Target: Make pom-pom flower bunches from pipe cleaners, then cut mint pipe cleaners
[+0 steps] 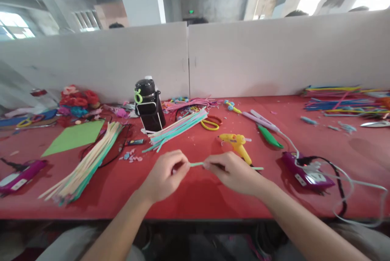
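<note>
A thin pale green pipe cleaner (196,164) stretches between my two hands above the front part of the red table. My left hand (167,175) pinches one end of it between thumb and fingers. My right hand (233,172) grips it a short way along, and a length of green sticks out past that hand on the right. Just behind my right hand lies a yellow glue gun (236,142). Beyond my left hand is a bundle of pink, white and teal pipe cleaners (179,127).
A long cream and green pipe cleaner bundle (94,159) lies left, near a green sheet (73,136). A black bottle (149,106) stands behind. Yellow-handled scissors (210,124), a lilac styling iron (262,120) and a purple power strip (307,175) with cords lie around.
</note>
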Available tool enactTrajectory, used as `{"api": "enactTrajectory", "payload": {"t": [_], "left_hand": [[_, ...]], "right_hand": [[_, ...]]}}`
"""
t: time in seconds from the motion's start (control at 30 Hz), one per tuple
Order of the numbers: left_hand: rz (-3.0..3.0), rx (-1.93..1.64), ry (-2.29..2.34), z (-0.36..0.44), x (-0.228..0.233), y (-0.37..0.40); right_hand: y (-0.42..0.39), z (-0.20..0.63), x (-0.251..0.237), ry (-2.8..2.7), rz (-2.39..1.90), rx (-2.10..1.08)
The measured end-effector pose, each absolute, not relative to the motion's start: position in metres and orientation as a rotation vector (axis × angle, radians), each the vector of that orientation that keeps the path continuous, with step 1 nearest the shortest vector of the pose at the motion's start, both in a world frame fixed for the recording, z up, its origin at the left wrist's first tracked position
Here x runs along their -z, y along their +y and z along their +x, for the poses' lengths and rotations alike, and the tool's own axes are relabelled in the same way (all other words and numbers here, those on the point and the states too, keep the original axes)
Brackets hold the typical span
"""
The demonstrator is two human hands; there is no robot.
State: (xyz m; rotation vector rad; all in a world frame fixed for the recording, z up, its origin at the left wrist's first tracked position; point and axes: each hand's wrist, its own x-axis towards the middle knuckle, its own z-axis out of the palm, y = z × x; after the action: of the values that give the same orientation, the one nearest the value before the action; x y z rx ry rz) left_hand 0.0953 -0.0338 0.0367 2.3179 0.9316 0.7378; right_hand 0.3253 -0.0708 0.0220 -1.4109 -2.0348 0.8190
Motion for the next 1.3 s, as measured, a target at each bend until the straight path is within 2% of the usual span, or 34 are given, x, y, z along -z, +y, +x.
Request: {"api": "enactTrajectory", "payload": {"t": [0.13, 0.27, 0.4, 0.63, 0.73, 0.87, 0.97, 1.3], "left_hand": [[2.54, -0.463, 0.849, 0.095, -0.041, -0.039], [2.377, -0.518, 0.874, 0.098, -0.041, -0.043], [2.105, -0.696, 1.038, 0.106, -0.036, -0.041], [1.526, -0.732, 1.021, 0.114, -0.029, -0.04], [1.532, -0.779, 0.987, 0.111, -0.03, -0.039], [1.616, -0.81, 0.938, 0.109, -0.03, -0.038], [1.569, -0.845, 0.917, 0.11, -0.028, -0.038], [1.111, -0.903, 0.799, 0.117, -0.027, -0.045]], "right_hand": [[-0.066, 0.339, -0.021, -2.163, -1.319, -1.02], [-0.067, 0.346, -0.022, -2.052, -1.317, -1.176], [-0.072, 0.34, -0.023, -1.914, -1.369, -1.104], [-0.078, 0.326, -0.023, -1.859, -1.413, -0.925], [-0.079, 0.328, -0.023, -1.777, -1.349, -1.085], [-0.078, 0.334, -0.025, -1.568, -1.256, -1.521], [-0.077, 0.337, -0.027, -1.512, -1.222, -1.716], [-0.07, 0.337, -0.019, -1.393, -1.207, -1.644]]}}
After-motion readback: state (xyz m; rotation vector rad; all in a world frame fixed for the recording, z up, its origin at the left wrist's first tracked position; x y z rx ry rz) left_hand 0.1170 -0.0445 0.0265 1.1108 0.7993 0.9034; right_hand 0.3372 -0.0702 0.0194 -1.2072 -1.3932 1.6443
